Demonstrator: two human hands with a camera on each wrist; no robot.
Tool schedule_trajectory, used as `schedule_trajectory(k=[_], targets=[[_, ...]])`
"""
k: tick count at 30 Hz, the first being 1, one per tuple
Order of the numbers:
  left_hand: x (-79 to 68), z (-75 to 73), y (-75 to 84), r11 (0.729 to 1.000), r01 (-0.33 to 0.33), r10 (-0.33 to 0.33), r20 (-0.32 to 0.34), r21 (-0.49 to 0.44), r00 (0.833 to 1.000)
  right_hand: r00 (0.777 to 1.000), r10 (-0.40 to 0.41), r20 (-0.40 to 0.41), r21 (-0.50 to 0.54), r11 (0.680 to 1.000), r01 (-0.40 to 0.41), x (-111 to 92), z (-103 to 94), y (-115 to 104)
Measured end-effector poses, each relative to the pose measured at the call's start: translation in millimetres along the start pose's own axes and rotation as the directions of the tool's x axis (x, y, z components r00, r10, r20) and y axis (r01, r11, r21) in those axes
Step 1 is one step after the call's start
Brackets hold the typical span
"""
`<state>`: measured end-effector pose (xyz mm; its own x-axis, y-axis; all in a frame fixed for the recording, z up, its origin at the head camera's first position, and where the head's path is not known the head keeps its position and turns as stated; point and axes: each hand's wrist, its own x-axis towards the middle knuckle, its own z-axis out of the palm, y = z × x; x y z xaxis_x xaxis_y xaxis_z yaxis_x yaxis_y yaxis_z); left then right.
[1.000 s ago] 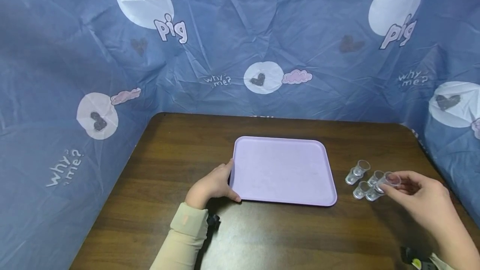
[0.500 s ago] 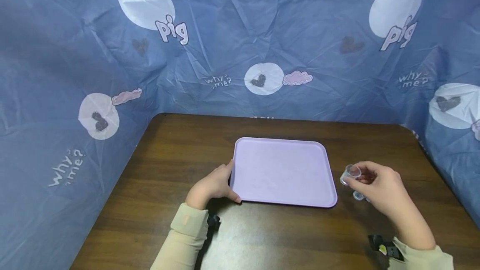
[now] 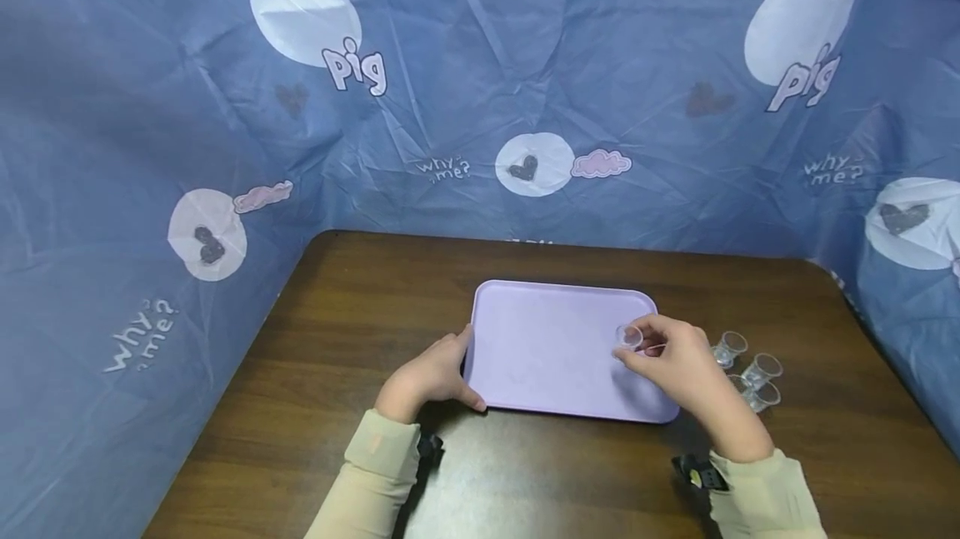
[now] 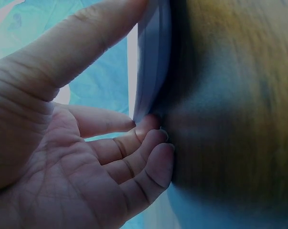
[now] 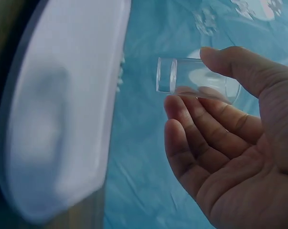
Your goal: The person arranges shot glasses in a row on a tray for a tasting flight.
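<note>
At lower left and lower right of the head view, pale sleeves (image 3: 761,489) reach in over a brown wooden table (image 3: 555,481). Just left of center, a person's left hand (image 3: 427,378) touches the near-left corner of a lilac tray (image 3: 551,347), thumb and forefinger spread apart along the rim.

Right of center, the right hand (image 3: 678,360) pinches a small clear cup (image 5: 186,75) between thumb and fingertips, holding it above the right part of the tray, apart from the surface. The cup looks light, stiff and smooth, likely slippery if damp and perhaps apt to crack if dropped; the side wall, where the fingers hold it, seems the sound place to grip. Its long axis stands close to upright: the wide mouth faces up toward the head camera, while the narrower base points at the tray, leftward in the right wrist view.

The tray, which appears rigid and fairly light, lies flat, its long axis running left to right; its rim offers the natural hold.

Beyond the right forearm, at right of frame, at least four more clear cups (image 3: 763,369) cluster, partly hidden. A printed blue cloth (image 3: 420,122) hangs behind.
</note>
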<state>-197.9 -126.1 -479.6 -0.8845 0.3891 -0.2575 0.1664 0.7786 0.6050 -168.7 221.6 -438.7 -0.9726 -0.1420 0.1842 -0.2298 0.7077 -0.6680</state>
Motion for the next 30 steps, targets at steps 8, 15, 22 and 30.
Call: schedule_trajectory(k=[8, 15, 22, 30], targets=[[-2.1, -0.6, 2.6, 1.0, 0.007, -0.007, -0.002, 0.006, 1.0, 0.996, -0.082, 0.039, 0.08, 0.994, 0.079, 27.9, 41.7, -11.2], [-1.4, -0.7, 3.0, 1.0, 0.008, -0.008, 0.001, 0.011, 1.0, 0.993, -0.083, 0.085, 0.148, 0.987, 0.069, 50.9, 72.7, -29.8], [0.0, -3.4, 2.7, 0.999, -0.027, 0.027, -0.014, 0.023, 1.0, 0.989, -0.096, 0.11, 0.18, 0.981, 0.076, 73.0, 103.4, -45.1], [0.0, -2.8, 0.6, 0.999, -0.029, 0.029, -0.008, 0.042, 1.0, 0.985, -0.097, 0.141, 0.183, 0.981, 0.071, 87.2, 134.9, -56.4]])
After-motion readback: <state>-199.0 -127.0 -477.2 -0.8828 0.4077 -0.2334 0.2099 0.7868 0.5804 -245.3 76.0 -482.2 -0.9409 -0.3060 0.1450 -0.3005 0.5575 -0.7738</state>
